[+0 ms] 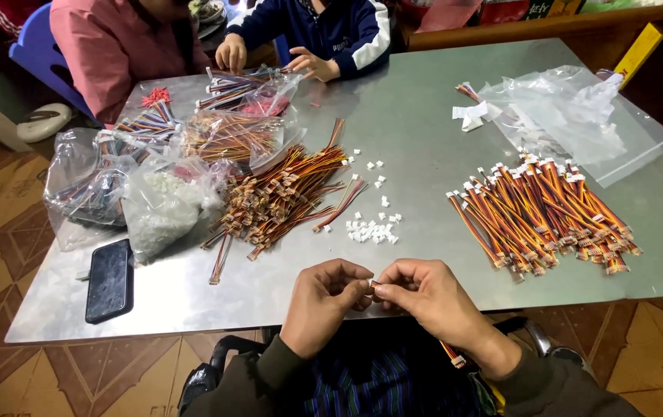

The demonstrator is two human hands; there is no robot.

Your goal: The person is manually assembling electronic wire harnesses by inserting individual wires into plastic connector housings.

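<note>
Fingers (358, 287) of both the left hand (324, 297) and right hand (424, 297) pinch one small wire lead (372, 284) at lower centre, just below the counter (424, 116) edge.

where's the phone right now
In the head view the black phone lies flat near the table's front left corner, just left of the bagged white connectors.

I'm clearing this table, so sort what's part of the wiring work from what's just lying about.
Part of the work:
- wire lead pinched between left hand and right hand
- loose white connectors
- unfinished wire pile
- bundled wire pile

Lying about:
- black phone
- clear plastic bag
</note>
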